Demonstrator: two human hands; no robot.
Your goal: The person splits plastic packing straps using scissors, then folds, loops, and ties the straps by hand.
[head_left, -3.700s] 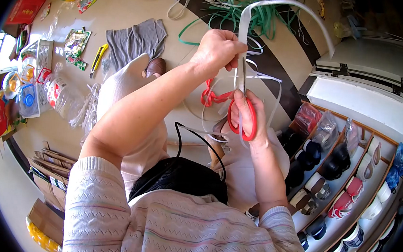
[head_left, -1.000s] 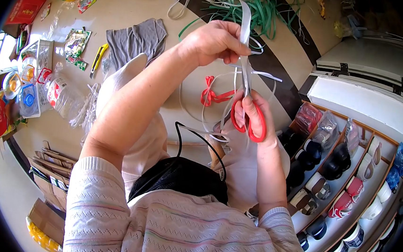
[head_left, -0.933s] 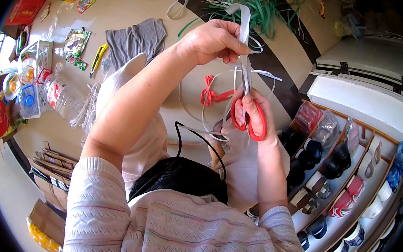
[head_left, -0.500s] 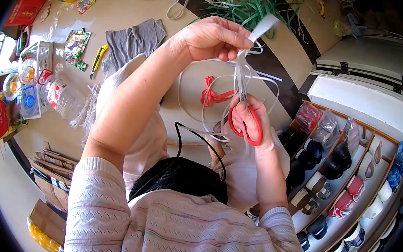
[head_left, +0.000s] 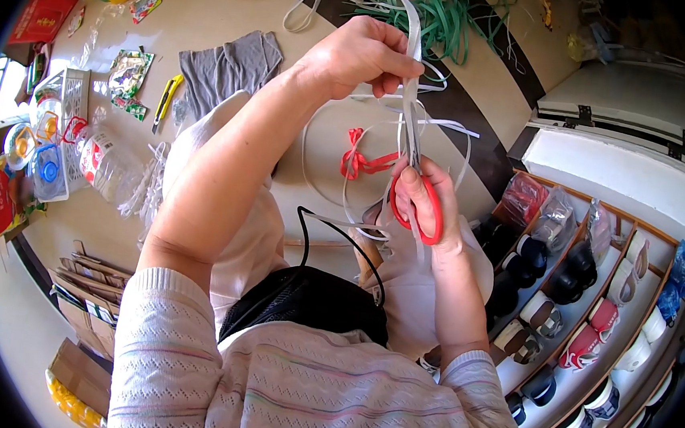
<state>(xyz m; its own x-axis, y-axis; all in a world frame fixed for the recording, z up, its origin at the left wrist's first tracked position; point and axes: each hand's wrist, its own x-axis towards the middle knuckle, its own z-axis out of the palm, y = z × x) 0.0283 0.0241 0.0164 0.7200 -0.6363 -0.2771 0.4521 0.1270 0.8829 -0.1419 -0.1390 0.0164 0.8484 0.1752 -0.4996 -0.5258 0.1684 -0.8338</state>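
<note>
My left hand [head_left: 364, 56] pinches a flat white plastic strap [head_left: 413, 28] between thumb and fingers. Above the pinch, the strap's free part arcs up and to the left. Below it, the strap runs down along the blades of the scissors [head_left: 438, 221]. My right hand [head_left: 429, 190] is closed around their red handles, blades pointing up toward my left hand. Whether the blades cut into the strap I cannot tell. White strap loops hang beneath my hands, near a knotted red ribbon [head_left: 354, 163].
Green straps [head_left: 434, 24] lie heaped on the floor ahead. To the left are a grey cloth [head_left: 232, 68], a yellow utility knife [head_left: 168, 102] and plastic bottles [head_left: 109, 159]. A shoe rack [head_left: 542, 383] stands at the right, and flattened cardboard [head_left: 91, 295] leans at lower left.
The strap's free part above my left hand has lengthened and now curls over to the left. My left hand has shifted slightly up and left; the scissors have barely moved.
</note>
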